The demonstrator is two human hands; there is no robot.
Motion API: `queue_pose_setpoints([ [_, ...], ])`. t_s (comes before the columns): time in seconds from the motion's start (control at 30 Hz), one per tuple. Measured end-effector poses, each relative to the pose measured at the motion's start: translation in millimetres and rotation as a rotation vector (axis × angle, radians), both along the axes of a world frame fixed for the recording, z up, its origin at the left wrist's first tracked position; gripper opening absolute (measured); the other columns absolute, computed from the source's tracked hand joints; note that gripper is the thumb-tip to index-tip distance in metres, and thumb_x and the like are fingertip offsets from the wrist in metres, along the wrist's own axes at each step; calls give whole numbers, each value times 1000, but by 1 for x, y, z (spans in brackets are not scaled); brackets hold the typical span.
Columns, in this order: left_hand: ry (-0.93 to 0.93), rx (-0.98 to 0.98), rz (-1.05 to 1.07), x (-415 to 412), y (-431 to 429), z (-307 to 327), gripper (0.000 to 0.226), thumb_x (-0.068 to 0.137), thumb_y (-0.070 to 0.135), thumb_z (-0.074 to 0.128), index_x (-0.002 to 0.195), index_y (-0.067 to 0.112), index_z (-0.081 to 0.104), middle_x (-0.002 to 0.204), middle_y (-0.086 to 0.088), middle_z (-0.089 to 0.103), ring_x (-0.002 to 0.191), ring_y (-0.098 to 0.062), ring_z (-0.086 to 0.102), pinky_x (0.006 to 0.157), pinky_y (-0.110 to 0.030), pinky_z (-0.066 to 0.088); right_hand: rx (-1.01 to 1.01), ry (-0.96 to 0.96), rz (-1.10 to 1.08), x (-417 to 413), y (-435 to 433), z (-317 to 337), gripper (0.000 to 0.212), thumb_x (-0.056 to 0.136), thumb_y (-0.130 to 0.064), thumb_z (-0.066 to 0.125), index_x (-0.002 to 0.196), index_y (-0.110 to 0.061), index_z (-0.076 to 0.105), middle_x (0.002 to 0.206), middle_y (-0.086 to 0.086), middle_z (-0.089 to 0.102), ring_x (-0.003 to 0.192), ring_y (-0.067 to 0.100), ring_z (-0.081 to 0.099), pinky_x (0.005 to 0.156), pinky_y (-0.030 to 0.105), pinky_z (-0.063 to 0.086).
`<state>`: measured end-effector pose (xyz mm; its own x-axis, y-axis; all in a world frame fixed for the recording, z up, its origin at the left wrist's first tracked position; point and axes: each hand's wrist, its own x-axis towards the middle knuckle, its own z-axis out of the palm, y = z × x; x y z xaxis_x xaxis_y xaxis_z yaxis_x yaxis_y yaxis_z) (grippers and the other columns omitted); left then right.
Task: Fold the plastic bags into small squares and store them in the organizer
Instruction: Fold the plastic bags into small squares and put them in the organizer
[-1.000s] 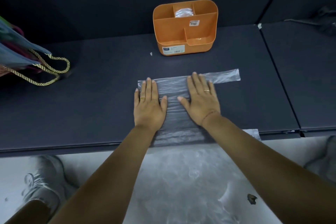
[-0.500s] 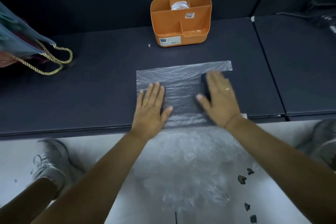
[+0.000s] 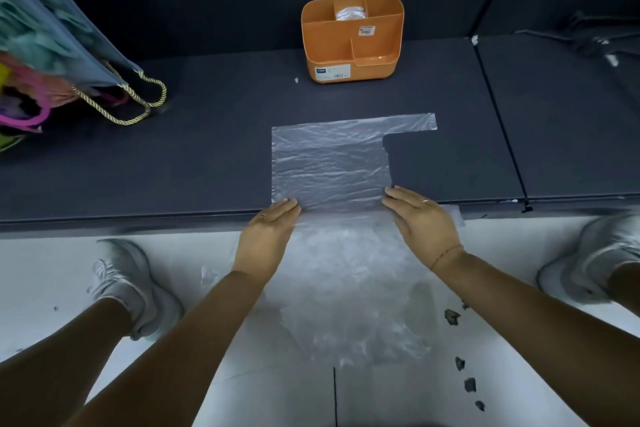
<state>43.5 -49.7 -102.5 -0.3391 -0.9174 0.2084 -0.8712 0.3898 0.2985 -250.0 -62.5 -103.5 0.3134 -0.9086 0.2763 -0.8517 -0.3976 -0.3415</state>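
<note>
Far left: cloth gift bag [image 3: 52, 42], blue-grey, lying on its side with twisted gold rope handles [image 3: 138, 107] spilling onto the dark table [image 3: 173, 166]; bright pink and green items show in its mouth. Lower left: pale shoe [image 3: 128, 284] on the white floor [image 3: 52, 270]. Left of centre: left hand [image 3: 268, 236], palm down at the table's front edge, fingers straight and held close together, tips resting on the near left corner of the plastic bag [image 3: 329, 163]; ring on one finger. Centre: the plastic bag, clear and wrinkled, spread flat on the table in front of the person, its near edge at the table's front edge, one handle strip [image 3: 412, 122] reaching right along the far edge. Behind it, well apart: orange organizer [image 3: 351, 42], upright, divided into compartments, labels on the front and on an inner wall; a folded clear bag [image 3: 349, 14] sits in the rear middle compartment. Below the table edge: heap of clear bags [image 3: 349, 288] on the floor. Right of centre: right hand [image 3: 424, 222], palm down, fingers straight and together, pressing the bag's near right edge; ring on one finger, thin band at the wrist. Lower right: dark scraps [image 3: 452, 317] on the floor. Far right: second pale shoe [image 3: 588, 260].
</note>
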Motion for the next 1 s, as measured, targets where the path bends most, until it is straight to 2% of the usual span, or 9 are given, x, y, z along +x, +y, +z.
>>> queue_pose_setpoints([
  [0.17, 229, 243, 219, 13, 1, 23, 22, 94, 10, 65, 115, 8, 73, 121, -4, 69, 117, -19, 63, 102, -16, 38, 312, -134, -201, -33, -3, 29, 14, 90, -6, 65, 100, -5, 75, 117, 6, 69, 107, 25, 66, 96, 27, 44],
  [0.33, 520, 592, 406, 23, -19, 56, 14, 90, 18, 70, 97, 8, 78, 91, 4, 74, 81, -1, 66, 71, -4, 45, 755, -384, -269, -65, -30, 70, 18, 91, -17, 65, 100, -5, 74, 100, 9, 73, 98, 23, 66, 94, 34, 50],
  [0.43, 734, 653, 503, 27, -42, 68, 4, 87, 16, 73, 86, 14, 76, 78, 16, 70, 67, 14, 62, 68, -2, 43, 884, -734, -370, -70, -47, 83, 18, 89, -12, 65, 104, -3, 70, 100, 9, 72, 95, 20, 68, 91, 28, 52],
  [0.53, 841, 626, 582, 26, -71, 71, 6, 88, 18, 72, 83, 21, 72, 88, 12, 68, 73, 14, 59, 73, -1, 41, 846, -805, -444, -63, -72, 80, 9, 89, -14, 66, 95, -8, 70, 94, 7, 72, 84, 16, 67, 84, 26, 53],
  [0.6, 892, 616, 625, 24, -90, 68, 4, 89, 20, 72, 85, 22, 72, 90, 11, 68, 80, 9, 58, 86, -12, 43, 818, -819, -485, -54, -91, 74, 8, 92, -17, 63, 92, -11, 69, 89, 5, 71, 75, 10, 63, 73, 20, 51],
  [0.67, 886, 608, 673, 24, -109, 57, 10, 89, 25, 72, 83, 17, 74, 87, 9, 69, 81, 2, 59, 89, -19, 44, 782, -788, -549, -48, -111, 65, 12, 94, -21, 62, 93, -11, 69, 83, 1, 69, 69, 8, 59, 65, 17, 47],
  [0.77, 773, 577, 711, 24, -129, 37, 29, 88, 33, 72, 82, 5, 75, 80, 2, 69, 78, -8, 60, 72, -15, 44, 727, -696, -639, -44, -132, 50, 16, 90, -24, 67, 88, -9, 70, 75, -1, 65, 69, 12, 56, 61, 14, 44],
  [0.9, 609, 498, 685, 20, -143, 22, 27, 89, 37, 70, 68, 20, 70, 69, 7, 67, 68, -8, 59, 66, -20, 42, 637, -523, -776, -41, -145, 34, 28, 86, -27, 71, 105, -6, 69, 97, 6, 66, 97, 24, 61, 79, 24, 42],
  [1.0, 468, 371, 677, 15, -147, 17, 25, 89, 38, 70, 69, 24, 66, 70, 12, 63, 70, -9, 59, 72, -28, 45, 581, -423, -826, -35, -146, 30, 28, 86, -27, 71, 106, -8, 66, 106, 10, 68, 91, 21, 58, 73, 26, 40],
])
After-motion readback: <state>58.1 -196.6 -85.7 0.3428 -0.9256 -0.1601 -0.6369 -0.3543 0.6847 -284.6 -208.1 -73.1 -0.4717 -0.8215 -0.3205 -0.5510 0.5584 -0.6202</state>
